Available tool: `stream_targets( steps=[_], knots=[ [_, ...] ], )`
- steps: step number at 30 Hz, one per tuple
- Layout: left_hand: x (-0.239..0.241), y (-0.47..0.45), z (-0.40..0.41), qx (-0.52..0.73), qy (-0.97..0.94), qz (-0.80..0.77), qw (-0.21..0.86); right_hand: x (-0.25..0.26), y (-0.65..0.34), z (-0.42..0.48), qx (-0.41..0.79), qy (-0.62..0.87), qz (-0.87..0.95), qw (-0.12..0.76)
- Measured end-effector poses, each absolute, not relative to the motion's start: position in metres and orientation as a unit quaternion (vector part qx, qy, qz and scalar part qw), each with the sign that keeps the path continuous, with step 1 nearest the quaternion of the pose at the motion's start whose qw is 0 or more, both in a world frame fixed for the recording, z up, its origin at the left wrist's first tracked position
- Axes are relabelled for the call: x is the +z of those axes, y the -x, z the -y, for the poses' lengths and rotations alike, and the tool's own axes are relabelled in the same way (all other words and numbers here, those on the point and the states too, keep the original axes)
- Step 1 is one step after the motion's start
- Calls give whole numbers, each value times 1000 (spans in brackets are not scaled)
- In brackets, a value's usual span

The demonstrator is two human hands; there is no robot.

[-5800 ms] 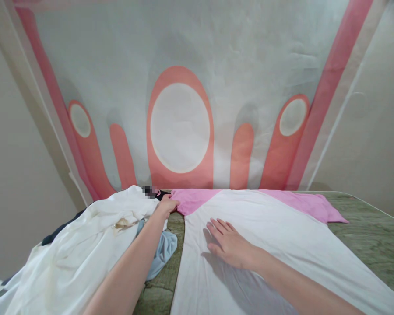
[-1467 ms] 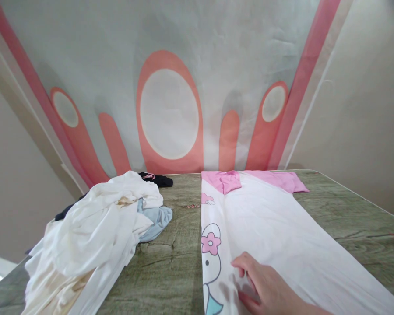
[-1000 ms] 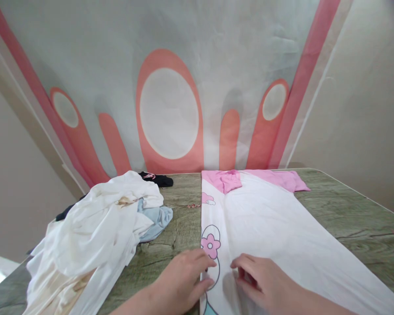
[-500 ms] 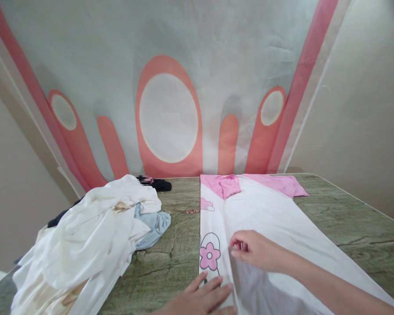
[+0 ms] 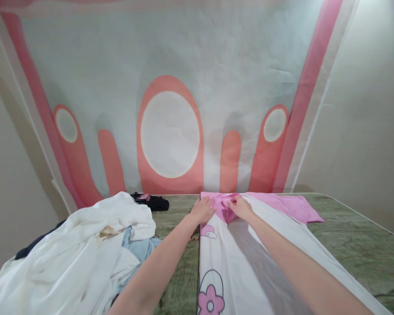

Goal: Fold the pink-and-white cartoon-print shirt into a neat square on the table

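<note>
A white garment (image 5: 269, 258) with pink sleeves and a cartoon flower print lies flat on the green table (image 5: 357, 232), its left side folded inward. Both arms reach to its far end. My left hand (image 5: 202, 210) presses on the folded pink sleeve (image 5: 218, 205) at the garment's left edge, fingers bent. My right hand (image 5: 239, 206) pinches the same pink fabric just to the right. The other pink sleeve (image 5: 292, 206) lies spread out toward the right.
A heap of white clothes (image 5: 75, 258) with a light blue piece (image 5: 138, 247) covers the table's left side. A black item (image 5: 156, 202) lies at the far edge. A grey and coral patterned backdrop (image 5: 170, 131) hangs behind the table.
Both hands have moved from the near middle of the garment up to its far end and now hold the folded pink sleeve. The view has tilted upward slightly.
</note>
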State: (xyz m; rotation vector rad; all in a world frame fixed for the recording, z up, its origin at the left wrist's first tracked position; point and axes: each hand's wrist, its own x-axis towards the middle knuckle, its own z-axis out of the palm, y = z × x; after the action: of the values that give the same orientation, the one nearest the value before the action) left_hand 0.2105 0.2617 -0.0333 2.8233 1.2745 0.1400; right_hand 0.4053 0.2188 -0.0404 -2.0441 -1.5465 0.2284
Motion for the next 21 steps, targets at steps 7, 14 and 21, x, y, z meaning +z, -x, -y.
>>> stream_targets(
  steps=[7, 14, 21],
  knots=[
    [-62, -215, -289, 57, -891, -450, 11, -55, -379, -242, 38, 767, 568, 296],
    [-74, -213, -293, 77, -885, -460, 3, -55, -414, -231, 54, 763, 541, 350],
    [-70, -214, -290, 70, -882, -467, 4, -52, -460, -208, 68, 798, 505, 321]
  ],
)
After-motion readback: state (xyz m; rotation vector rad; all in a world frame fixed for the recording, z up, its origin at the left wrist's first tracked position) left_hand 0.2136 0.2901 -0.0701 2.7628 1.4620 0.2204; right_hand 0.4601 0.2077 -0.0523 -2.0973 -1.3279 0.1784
